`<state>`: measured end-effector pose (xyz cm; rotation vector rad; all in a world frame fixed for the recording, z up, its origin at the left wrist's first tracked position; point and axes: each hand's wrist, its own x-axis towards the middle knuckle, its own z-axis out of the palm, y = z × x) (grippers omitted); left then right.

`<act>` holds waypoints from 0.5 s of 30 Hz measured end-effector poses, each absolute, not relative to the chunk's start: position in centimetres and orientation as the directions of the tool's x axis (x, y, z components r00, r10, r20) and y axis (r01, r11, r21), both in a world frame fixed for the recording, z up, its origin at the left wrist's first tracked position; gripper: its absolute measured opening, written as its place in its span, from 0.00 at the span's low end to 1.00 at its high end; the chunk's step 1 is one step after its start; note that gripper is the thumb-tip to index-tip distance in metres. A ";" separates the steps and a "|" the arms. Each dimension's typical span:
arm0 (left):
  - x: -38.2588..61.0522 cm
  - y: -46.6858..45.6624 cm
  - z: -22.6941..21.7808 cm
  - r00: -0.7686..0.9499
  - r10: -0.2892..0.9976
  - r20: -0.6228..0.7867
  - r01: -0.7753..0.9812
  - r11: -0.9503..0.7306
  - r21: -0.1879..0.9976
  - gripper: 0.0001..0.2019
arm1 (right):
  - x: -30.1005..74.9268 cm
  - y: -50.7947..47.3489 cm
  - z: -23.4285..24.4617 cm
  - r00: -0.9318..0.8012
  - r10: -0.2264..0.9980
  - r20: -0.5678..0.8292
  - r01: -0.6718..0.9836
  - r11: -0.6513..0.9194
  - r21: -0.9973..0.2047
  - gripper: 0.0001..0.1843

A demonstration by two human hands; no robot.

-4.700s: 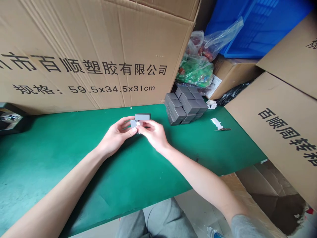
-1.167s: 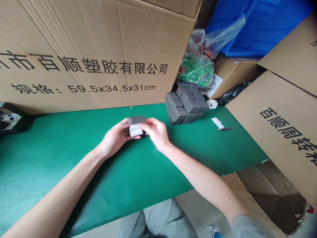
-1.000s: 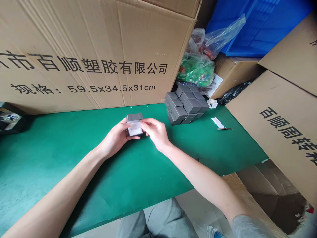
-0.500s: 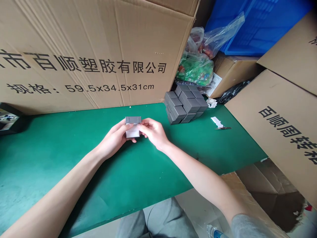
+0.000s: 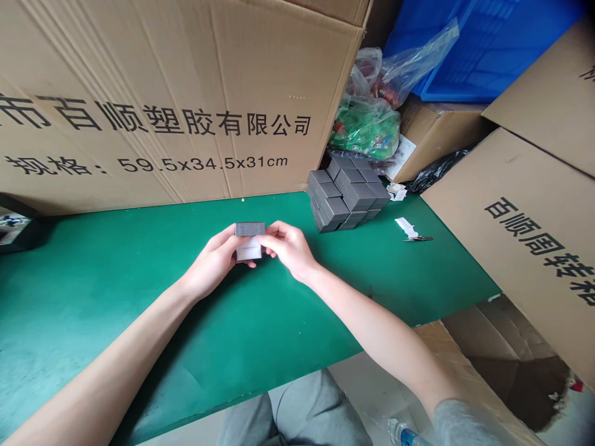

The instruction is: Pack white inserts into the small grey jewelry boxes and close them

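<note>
A small box (image 5: 250,249) with a dark grey end and a white part is held between both hands above the green table (image 5: 279,322). My left hand (image 5: 214,257) grips its left side, thumb on the front and fingertips showing beneath. On the right side, my right hand (image 5: 290,248) pinches it, with the thumb at the line where grey meets white. Whether the white part is an inner tray or a lining, I cannot tell. Several dark grey boxes (image 5: 348,192) are stacked beyond my right hand.
A large cardboard carton (image 5: 186,74) stands along the back, another carton (image 5: 525,217) at the right. Plastic bags (image 5: 372,121) and a blue crate (image 5: 465,62) fill the back right corner. A white paper scrap (image 5: 406,227) lies near the right edge. A black box (image 5: 18,226) sits far left.
The grey end of the held box is slightly lower in view and appears tipped a little. Both hands keep nearly the same place and grip.
</note>
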<state>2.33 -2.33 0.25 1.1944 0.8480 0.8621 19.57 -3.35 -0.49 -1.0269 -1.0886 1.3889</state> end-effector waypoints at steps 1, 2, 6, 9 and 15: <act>2.3 -2.3 0.2 0.426 0.900 -0.091 -0.111 0.152 0.982 0.16 | 19.6 -3.3 -0.6 -0.086 0.996 -0.019 -0.220 -0.037 -0.975 0.16; 2.3 -2.3 0.2 0.424 0.901 -0.089 -0.119 0.153 0.981 0.16 | 19.6 -3.3 -0.6 -0.083 0.996 -0.014 -0.224 -0.032 -0.974 0.16; 2.3 -2.2 0.1 0.401 0.913 -0.070 -0.169 0.148 0.974 0.14 | 19.5 -3.3 -0.9 -0.061 0.998 0.028 -0.200 0.015 -0.980 0.19; 2.3 -2.3 0.1 0.386 0.921 -0.051 -0.154 0.119 0.981 0.16 | 19.3 -3.7 -1.0 -0.004 0.988 0.156 -0.060 0.156 -0.986 0.18; 2.5 -2.6 0.4 0.400 0.916 -0.028 -0.110 0.079 0.991 0.19 | 19.8 -4.7 -1.1 -0.114 0.855 0.506 0.449 0.498 -0.742 0.15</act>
